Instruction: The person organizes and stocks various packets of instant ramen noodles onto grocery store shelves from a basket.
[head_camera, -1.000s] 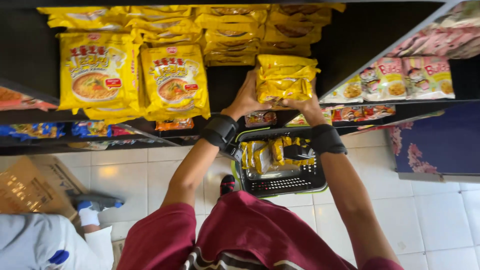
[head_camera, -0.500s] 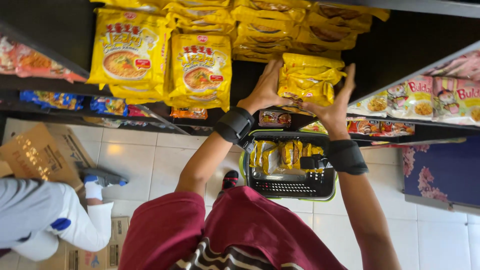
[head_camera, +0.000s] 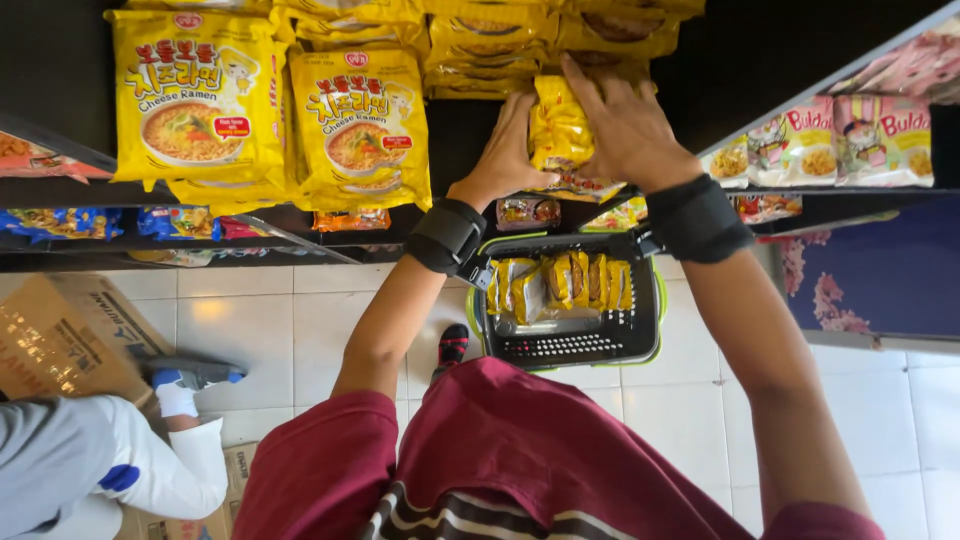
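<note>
Both my hands press on a yellow noodle pack (head_camera: 558, 128) at the shelf edge. My left hand (head_camera: 510, 150) grips its left side, and my right hand (head_camera: 620, 122) lies over its top and right side. Each wrist wears a black band. Directly below, a black basket with a green rim (head_camera: 658, 300) stands on the tiled floor, holding several yellow packs (head_camera: 560, 283) upright in a row. More yellow packs (head_camera: 490, 45) are stacked flat on the shelf behind my hands.
Two big yellow noodle bags (head_camera: 360, 125) stand on the shelf to the left. Pink noodle packs (head_camera: 830, 140) fill a shelf at right. Another person in white (head_camera: 120, 470) crouches at lower left beside a cardboard box (head_camera: 60, 340).
My hands have pushed the yellow pack further up onto the shelf and closed in on it. The view has shifted, with the basket lower in frame.
</note>
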